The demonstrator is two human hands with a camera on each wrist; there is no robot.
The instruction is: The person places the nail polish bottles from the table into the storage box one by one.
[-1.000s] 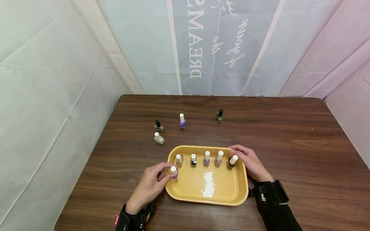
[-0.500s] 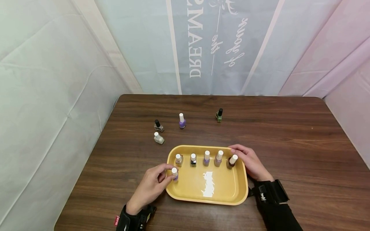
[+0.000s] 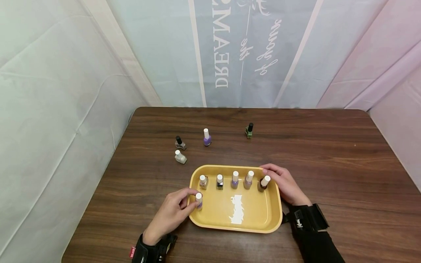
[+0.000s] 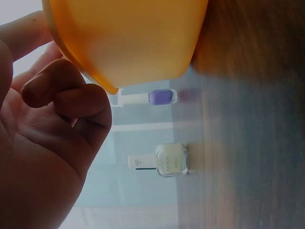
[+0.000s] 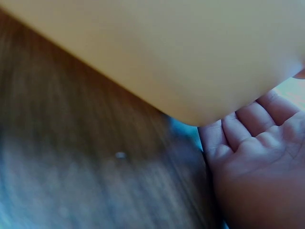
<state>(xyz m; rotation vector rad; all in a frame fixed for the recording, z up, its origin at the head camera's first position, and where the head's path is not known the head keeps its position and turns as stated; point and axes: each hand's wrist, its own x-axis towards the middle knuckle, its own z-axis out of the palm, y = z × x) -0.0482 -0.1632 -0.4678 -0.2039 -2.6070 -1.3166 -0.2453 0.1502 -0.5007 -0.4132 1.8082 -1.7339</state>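
Note:
In the head view my left hand [image 3: 172, 210] pinches a white-capped nail polish bottle [image 3: 198, 199] between thumb and forefinger, inside the left end of a yellow tray [image 3: 235, 229]. The bottle is upright; its lower part looks purple, and in the left wrist view the tray wall hides it. My right hand [image 3: 287, 184] grips the tray's far right corner, fingers along the outer wall and thumb at the rim. Along the tray's far side stand several white-capped bottles: a clear one [image 3: 203, 182], a dark one [image 3: 219, 182], a lilac one [image 3: 235, 180], a mauve one [image 3: 248, 180] and a brown one [image 3: 264, 183].
Beyond the tray on the wooden table [image 3: 329, 157] stand a white polish bottle [image 3: 180, 157], a black-capped grey one [image 3: 180, 143], a purple one [image 3: 207, 137] and a black-capped green one [image 3: 249, 131]. A printed curtain [image 3: 230, 54] hangs behind the table.
The bottle in my left hand has shifted slightly toward me along the tray's left end. My right hand and the other bottles stay as they were.

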